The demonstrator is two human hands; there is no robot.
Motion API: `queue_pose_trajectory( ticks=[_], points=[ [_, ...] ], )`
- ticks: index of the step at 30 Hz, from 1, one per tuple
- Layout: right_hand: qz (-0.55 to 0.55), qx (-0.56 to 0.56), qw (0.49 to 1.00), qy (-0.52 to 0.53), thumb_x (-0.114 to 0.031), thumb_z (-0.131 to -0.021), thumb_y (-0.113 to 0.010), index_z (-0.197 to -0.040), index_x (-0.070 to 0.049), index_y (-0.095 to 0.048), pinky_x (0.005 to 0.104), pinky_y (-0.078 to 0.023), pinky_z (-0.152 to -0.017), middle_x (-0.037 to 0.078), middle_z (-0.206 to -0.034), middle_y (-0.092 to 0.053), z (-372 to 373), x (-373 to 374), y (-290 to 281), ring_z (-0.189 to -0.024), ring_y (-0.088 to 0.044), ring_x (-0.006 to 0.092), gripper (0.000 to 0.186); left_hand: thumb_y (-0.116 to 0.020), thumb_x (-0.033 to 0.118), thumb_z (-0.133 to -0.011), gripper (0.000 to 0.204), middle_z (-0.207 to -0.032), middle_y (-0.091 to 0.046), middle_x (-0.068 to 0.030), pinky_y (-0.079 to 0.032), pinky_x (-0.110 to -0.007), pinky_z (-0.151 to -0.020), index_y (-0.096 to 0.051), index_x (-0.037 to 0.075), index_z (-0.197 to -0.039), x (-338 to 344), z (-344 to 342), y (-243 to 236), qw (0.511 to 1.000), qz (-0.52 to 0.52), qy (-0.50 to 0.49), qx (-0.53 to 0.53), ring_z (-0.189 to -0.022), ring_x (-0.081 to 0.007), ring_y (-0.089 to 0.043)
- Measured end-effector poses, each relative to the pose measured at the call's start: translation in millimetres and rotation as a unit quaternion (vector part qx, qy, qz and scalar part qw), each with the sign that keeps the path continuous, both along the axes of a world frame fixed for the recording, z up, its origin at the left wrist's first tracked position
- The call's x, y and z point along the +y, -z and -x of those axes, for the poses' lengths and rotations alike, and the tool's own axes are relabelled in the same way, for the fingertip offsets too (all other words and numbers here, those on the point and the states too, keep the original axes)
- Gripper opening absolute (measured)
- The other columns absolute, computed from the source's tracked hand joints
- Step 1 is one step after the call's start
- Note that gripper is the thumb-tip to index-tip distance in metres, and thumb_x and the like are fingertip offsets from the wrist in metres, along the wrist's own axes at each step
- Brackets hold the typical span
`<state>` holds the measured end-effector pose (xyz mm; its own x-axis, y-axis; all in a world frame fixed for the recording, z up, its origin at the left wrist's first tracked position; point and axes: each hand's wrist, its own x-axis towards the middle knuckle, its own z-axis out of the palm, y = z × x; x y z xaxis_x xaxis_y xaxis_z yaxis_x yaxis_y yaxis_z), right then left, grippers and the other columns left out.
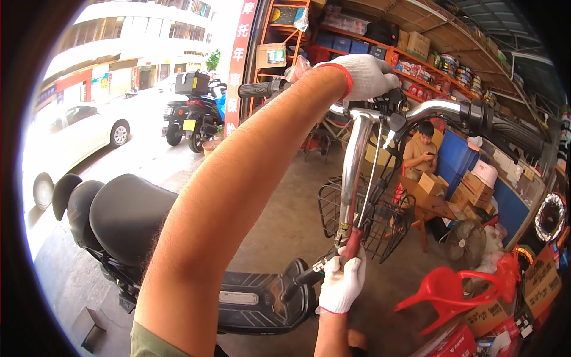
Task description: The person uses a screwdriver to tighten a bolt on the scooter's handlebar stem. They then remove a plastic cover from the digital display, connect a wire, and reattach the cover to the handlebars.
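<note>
gripping red-handled screwdriver [352, 245] in right hand [343, 282], pointing up along chrome stem [355, 149] toward left hand [366, 76] at handlebar [437, 107]; cannot tell if clenched there.

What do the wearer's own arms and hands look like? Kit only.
Left hand: white fabric glove, red cuff edge. Right hand: similar white glove, thin red edging at the wrist. Short olive-green sleeve on the left arm; right sleeve out of frame. No cables visible on either.

The chrome stem [355, 163] leans slightly; the dark-gripped handlebar [437, 106] crosses its top; the red-handled screwdriver [353, 244] points up alongside it.
</note>
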<state>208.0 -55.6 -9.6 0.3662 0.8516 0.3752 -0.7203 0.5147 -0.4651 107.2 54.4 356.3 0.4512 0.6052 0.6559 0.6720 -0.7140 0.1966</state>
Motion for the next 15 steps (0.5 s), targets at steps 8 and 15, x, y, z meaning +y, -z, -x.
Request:
queue_pose_trajectory(
  ticks=[8,15],
  points=[
    [-0.024,0.184,0.932,-0.312,-0.032,-0.106,-0.061,-0.140,0.000,-0.051,0.0264,-0.042,-0.060,0.014,-0.105,-0.064,-21.0,4.2,16.4,-0.065,-0.049,0.0121,0.048,-0.052,0.048,-0.100,0.054,-0.123,-0.073,-0.0142,-0.054,-0.040,-0.097,-0.064,0.015,-0.141,-1.3,-3.8,-0.6,1.000,0.001,0.001,-0.008,-0.106,-0.0288,-0.071],
    [0.006,-0.074,0.996,0.052,-0.020,-0.103,-0.062,-0.145,0.000,-0.047,0.0268,-0.045,-0.068,0.008,-0.115,-0.060,-6.1,3.9,3.5,-0.077,-0.053,0.0111,0.049,-0.051,0.048,-0.100,0.055,-0.123,-0.073,-0.0146,-0.054,-0.040,-0.097,-0.063,0.016,-0.142,-4.0,-0.4,0.6,1.000,0.013,-0.001,-0.007,-0.105,-0.0292,-0.071]
  ],
)
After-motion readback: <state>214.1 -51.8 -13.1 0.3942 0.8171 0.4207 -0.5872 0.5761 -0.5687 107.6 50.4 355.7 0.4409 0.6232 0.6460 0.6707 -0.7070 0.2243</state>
